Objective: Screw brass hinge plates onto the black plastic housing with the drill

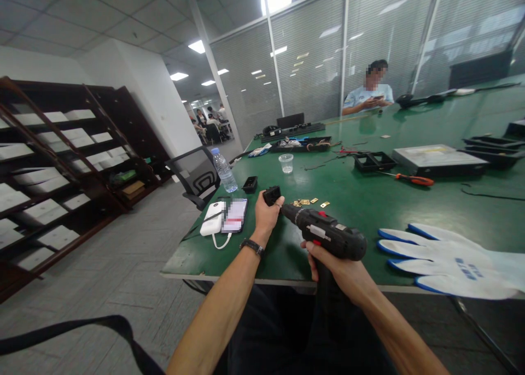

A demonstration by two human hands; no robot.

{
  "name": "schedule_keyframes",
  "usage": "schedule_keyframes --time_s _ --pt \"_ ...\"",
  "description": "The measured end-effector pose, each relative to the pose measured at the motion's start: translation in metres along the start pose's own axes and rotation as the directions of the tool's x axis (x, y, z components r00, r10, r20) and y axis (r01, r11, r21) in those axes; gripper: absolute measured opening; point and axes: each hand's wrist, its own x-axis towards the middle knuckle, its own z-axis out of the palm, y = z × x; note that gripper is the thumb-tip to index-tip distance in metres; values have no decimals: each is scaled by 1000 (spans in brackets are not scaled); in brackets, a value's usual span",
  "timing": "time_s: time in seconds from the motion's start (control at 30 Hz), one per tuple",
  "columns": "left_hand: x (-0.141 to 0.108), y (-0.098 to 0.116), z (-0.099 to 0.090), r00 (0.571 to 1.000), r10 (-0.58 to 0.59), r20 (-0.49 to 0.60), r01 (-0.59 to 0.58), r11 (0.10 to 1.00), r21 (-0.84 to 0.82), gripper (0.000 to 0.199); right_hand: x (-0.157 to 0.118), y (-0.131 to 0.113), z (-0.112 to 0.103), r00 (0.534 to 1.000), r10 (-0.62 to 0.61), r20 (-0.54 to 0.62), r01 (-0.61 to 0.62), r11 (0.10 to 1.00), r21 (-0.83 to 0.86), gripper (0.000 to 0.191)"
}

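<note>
My left hand is closed around a small black plastic box just above the green table. In my right hand is a black cordless drill, gripped by its handle and pointing left. The drill's chuck end is close to the box; whether the bit touches it I cannot tell. Behind the drill's nose lie several small brass-coloured plates. A second small black box sits on the table beyond my left hand.
Left of my hands are a white power bank, a phone and a water bottle. Farther back stands a clear cup. To the right lie white-blue gloves, a screwdriver and black trays. A person sits across the table.
</note>
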Motion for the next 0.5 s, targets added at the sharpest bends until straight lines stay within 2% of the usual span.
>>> schedule_keyframes --time_s 0.5 --pt "0 -1 0 1000 8 2 -8 1000 27 31 0 3 0 1000 4 4 -4 1000 5 50"
